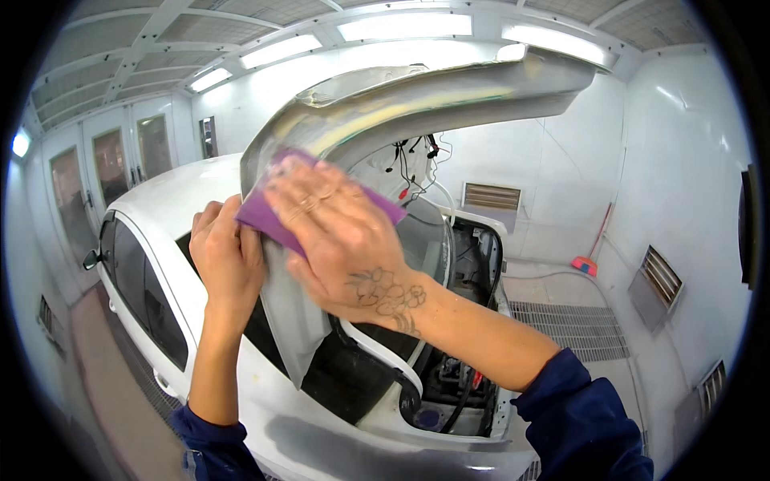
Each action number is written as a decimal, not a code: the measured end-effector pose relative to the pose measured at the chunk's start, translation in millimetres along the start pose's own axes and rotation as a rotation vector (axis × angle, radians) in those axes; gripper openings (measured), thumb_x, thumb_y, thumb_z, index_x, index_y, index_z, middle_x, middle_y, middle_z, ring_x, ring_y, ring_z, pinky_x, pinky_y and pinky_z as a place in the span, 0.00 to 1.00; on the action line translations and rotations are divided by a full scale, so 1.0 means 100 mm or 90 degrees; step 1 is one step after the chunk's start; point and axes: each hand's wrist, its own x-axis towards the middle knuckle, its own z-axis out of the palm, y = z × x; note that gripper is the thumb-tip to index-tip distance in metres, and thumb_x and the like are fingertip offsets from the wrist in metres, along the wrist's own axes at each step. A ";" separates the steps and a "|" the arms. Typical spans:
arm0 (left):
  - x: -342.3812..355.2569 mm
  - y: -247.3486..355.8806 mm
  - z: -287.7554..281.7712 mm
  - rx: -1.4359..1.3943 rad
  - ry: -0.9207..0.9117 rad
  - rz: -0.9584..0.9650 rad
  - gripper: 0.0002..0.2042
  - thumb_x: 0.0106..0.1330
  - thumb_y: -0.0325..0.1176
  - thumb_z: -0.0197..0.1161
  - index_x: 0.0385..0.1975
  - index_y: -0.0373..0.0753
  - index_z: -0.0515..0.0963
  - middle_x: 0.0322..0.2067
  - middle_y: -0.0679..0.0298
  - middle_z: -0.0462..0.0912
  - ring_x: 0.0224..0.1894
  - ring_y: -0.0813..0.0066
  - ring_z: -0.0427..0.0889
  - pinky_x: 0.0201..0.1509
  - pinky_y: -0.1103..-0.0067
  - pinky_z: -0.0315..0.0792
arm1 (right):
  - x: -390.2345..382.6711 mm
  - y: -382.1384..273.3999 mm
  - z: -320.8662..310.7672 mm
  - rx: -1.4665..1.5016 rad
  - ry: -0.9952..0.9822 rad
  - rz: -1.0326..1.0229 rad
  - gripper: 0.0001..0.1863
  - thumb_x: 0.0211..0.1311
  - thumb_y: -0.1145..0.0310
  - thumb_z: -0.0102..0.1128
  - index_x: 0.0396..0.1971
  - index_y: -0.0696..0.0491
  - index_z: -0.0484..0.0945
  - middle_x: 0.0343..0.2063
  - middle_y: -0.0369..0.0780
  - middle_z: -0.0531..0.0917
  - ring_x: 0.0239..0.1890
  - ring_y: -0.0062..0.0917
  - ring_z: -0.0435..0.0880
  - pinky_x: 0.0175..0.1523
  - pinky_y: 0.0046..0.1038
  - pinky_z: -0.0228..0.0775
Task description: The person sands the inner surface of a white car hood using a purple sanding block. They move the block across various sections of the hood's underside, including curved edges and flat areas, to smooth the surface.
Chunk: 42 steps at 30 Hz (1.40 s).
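A raised car panel (449, 96), grey with yellowish and green streaks, arches over the white car. My right hand (337, 228), tattooed on the back, presses a purple sheet (377, 208) against the panel's curved left part, fingers together over it. My left hand (228, 248) grips the panel's lower left edge just beside the sheet, fingers curled. Part of the panel behind my right hand and the sheet is hidden.
The white car body (180, 192) fills the left and lower middle, with an open compartment and loose wires (409, 160) beyond my hands. A red broom (585, 263) leans at the right wall, near a floor grating (565, 329). Double doors (104, 176) stand at the back left.
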 end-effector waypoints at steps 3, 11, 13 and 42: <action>-0.19 0.27 -0.07 -0.157 0.068 -0.069 0.13 0.73 0.32 0.60 0.53 0.32 0.76 0.44 0.54 0.81 0.49 0.62 0.77 0.51 0.70 0.70 | -0.23 -0.15 -0.17 0.280 0.019 0.117 0.24 0.69 0.67 0.55 0.62 0.62 0.74 0.52 0.56 0.82 0.56 0.40 0.83 0.68 0.44 0.69; -0.82 0.98 -0.32 -0.834 -0.339 -0.587 0.12 0.74 0.30 0.65 0.50 0.29 0.78 0.36 0.68 0.85 0.37 0.87 0.80 0.43 0.86 0.74 | -1.01 -0.75 -0.83 0.718 0.095 0.691 0.32 0.74 0.65 0.59 0.69 0.63 0.59 0.57 0.44 0.75 0.57 0.25 0.76 0.64 0.30 0.68; -0.82 0.88 -0.26 -0.845 -0.404 -0.621 0.10 0.74 0.30 0.65 0.47 0.29 0.80 0.36 0.68 0.86 0.37 0.88 0.80 0.42 0.86 0.74 | -1.21 -0.55 -0.96 0.475 0.013 0.456 0.61 0.62 0.59 0.73 0.77 0.63 0.33 0.75 0.55 0.55 0.77 0.42 0.55 0.78 0.45 0.48; -0.74 -0.20 -0.12 -0.266 -0.057 -0.097 0.28 0.72 0.35 0.61 0.69 0.32 0.65 0.61 0.50 0.77 0.60 0.60 0.78 0.64 0.69 0.69 | -0.08 0.63 -0.88 -0.485 -0.122 -0.189 0.23 0.72 0.65 0.53 0.65 0.44 0.78 0.65 0.34 0.79 0.74 0.29 0.68 0.82 0.37 0.44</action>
